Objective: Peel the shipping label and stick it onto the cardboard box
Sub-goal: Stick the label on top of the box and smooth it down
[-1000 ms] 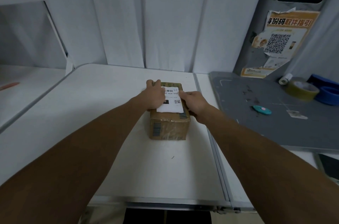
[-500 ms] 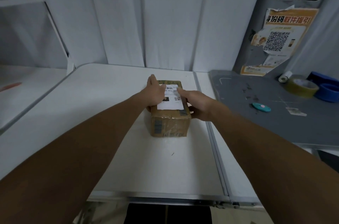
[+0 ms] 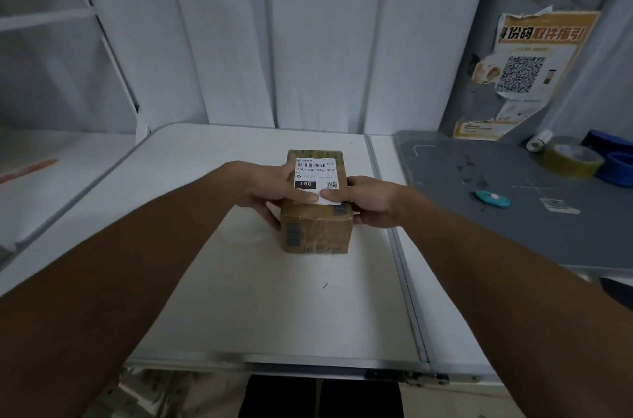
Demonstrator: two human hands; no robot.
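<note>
Tape-glossed cardboard box [image 3: 317, 232], matt paper label [image 3: 315, 177]

White table [image 3: 239, 297], grey mat [image 3: 534, 232], tape rolls [image 3: 570, 160], teal cutter [image 3: 492, 199]

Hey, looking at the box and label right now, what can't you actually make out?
Head view only:
- Near edge of the shipping label: covered by the thumbs of the left hand and right hand, so full adhesion is unclear.
- Small label print: too small to read.
- Cardboard box far and right sides: hidden by the box itself and the hands.
</note>
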